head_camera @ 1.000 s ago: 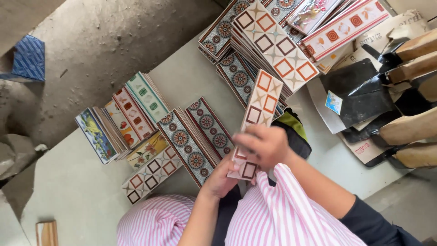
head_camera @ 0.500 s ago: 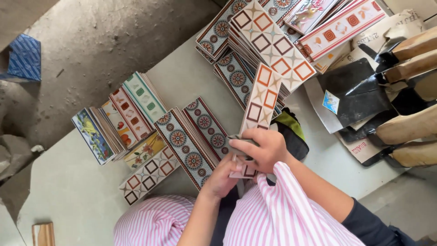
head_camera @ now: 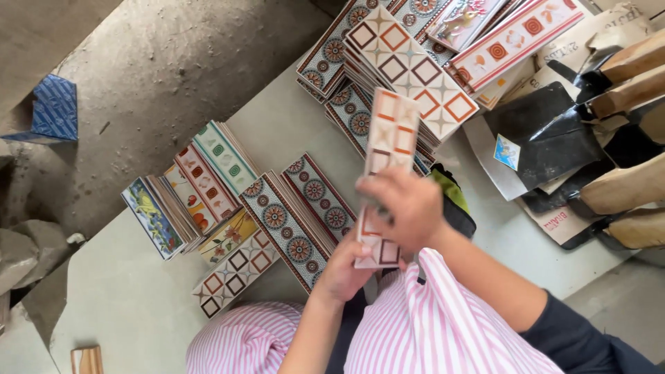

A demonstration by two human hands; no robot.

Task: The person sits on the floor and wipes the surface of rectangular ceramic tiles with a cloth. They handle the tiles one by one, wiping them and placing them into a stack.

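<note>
- Bare table (head_camera: pixel 291 118) lies open left of the big tile stack (head_camera: pixel 409 76).
- Upright tile rows (head_camera: pixel 228 187) block farther left; black trowels (head_camera: pixel 547 135) crowd its right.

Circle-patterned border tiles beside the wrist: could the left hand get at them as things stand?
Probably yes, once freed: the left hand grips the bottom of the square-patterned tile, and the circle-patterned tiles lie uncovered just beside it.

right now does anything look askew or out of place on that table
Mostly tidy. The upper tile stack is fanned out, tiles lying crooked at different angles, unlike the neat rows at left. Both hands hold one long patterned tile.
</note>
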